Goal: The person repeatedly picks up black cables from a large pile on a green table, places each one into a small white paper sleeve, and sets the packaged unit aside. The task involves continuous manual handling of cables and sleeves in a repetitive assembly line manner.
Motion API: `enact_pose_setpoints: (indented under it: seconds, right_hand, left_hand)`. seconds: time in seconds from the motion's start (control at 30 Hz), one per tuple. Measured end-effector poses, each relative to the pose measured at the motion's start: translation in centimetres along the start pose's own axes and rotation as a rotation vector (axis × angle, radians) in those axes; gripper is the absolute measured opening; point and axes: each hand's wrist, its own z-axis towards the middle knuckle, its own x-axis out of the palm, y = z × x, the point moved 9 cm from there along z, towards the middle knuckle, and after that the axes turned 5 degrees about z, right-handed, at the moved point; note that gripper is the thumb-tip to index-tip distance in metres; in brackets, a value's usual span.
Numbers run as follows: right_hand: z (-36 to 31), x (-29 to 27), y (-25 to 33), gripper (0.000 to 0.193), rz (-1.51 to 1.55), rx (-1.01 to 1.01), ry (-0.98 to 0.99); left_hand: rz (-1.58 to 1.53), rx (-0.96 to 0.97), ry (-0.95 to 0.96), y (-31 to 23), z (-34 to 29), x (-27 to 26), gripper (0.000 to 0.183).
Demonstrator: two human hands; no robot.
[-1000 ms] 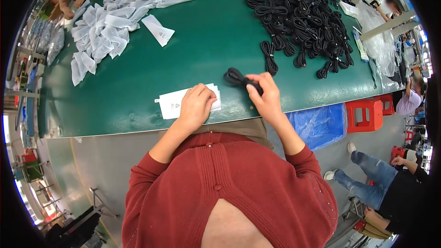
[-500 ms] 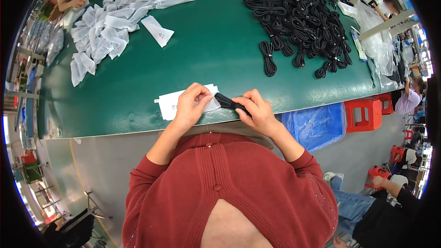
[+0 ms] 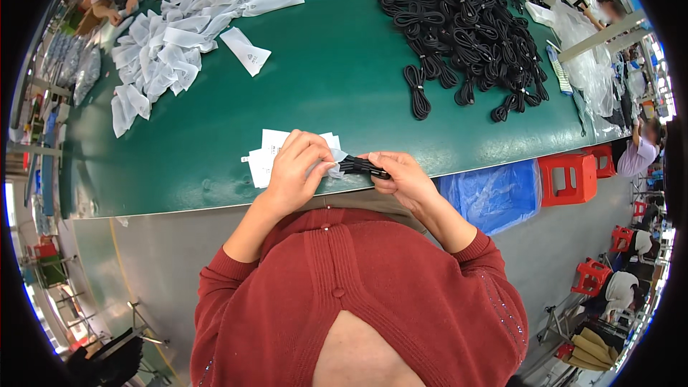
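Observation:
My left hand (image 3: 295, 170) pinches the mouth of a frosted white plastic bag (image 3: 273, 140) near the table's front edge. Fingers of my right hand (image 3: 403, 178) are closed around a coiled black cable (image 3: 352, 165). The left end of this bundle meets the bag's mouth; how far it reaches inside is hidden by my left fingers. Underneath lie more flat white bags (image 3: 256, 170), partly covered by my left hand.
On the green table (image 3: 315, 72), a heap of frosted bags (image 3: 165, 46) lies far left, with a single bag (image 3: 246, 51) beside it. Bundled black cables (image 3: 462, 32) are piled far right. A blue plastic-lined bin (image 3: 491, 197) and red stools (image 3: 566, 179) stand beyond the front edge.
The held bag has been lifted and tilted away from the flat bags, and its mouth now meets the cable's end. My right hand has turned around the cable.

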Motion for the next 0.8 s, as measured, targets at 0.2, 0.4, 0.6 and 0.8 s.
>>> enact_pose_setpoints:
  seconds: [0.2, 0.4, 0.6, 0.8]
  right_hand:
    - [-3.1, 4.6, 4.7, 0.025, -0.945, -0.915, -0.015]
    - [-2.8, 6.2, 5.3, 0.03, -0.968, -1.125, 0.056]
    - [-2.8, 6.6, 7.8, 0.039, -0.683, -1.176, 0.079]
    - [-3.4, 3.9, 12.2, 0.036, -0.912, -1.341, -0.279]
  left_hand:
    - [-0.031, -0.084, -0.02, 1.1, 0.1, -0.3, 0.013]
    - [-0.076, -0.134, 0.005, 1.4, 0.4, -0.5, 0.01]
    - [-0.586, -0.371, -0.013, 4.4, 0.3, -0.6, 0.011]
    - [-0.999, -0.465, -0.3, 8.4, 3.6, -6.3, 0.017]
